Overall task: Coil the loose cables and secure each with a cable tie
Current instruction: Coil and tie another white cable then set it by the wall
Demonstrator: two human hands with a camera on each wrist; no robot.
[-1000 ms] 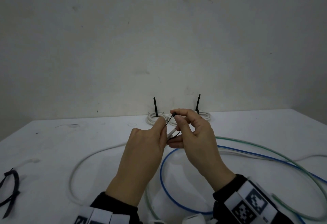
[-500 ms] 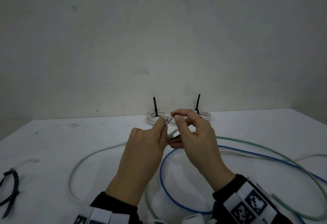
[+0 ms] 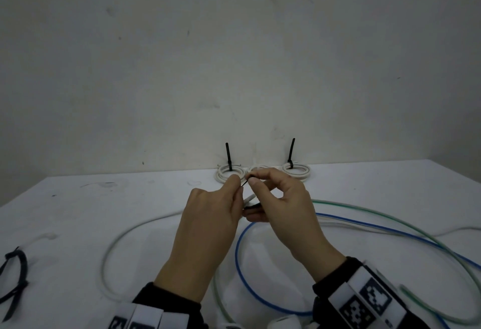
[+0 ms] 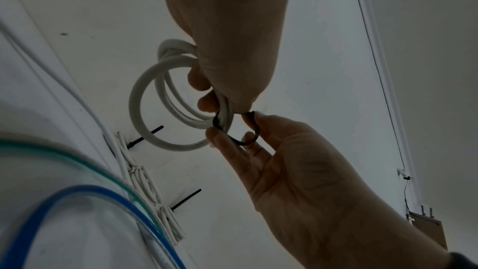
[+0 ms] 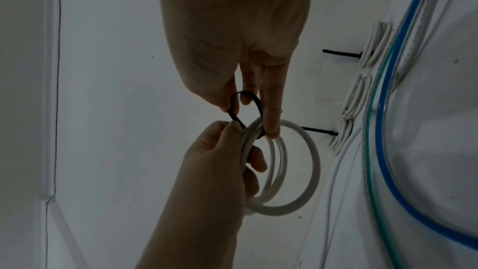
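Note:
Above the table's middle my left hand (image 3: 235,183) grips a small white cable coil (image 4: 165,97), with its fingers curled through the rings. A black cable tie (image 5: 248,107) loops around the coil's strands. My right hand (image 3: 253,181) pinches this tie between thumb and index finger, right beside my left thumb. In the head view the white cable coil (image 3: 248,198) is mostly hidden behind both hands, and only short bits of the black cable tie (image 3: 251,207) show. In the right wrist view the white cable coil (image 5: 292,171) hangs below my left hand.
Tied white coils (image 3: 230,172) (image 3: 295,171) with upright black tie tails lie by the back wall. Loose white cable (image 3: 125,235), blue cable (image 3: 242,263) and green cable (image 3: 364,209) sprawl over the white table (image 3: 78,211). Spare black ties (image 3: 15,271) lie at the left edge.
Both hands stay in the same spot. My right thumb and index finger have shifted slightly on the black tie near my left thumb.

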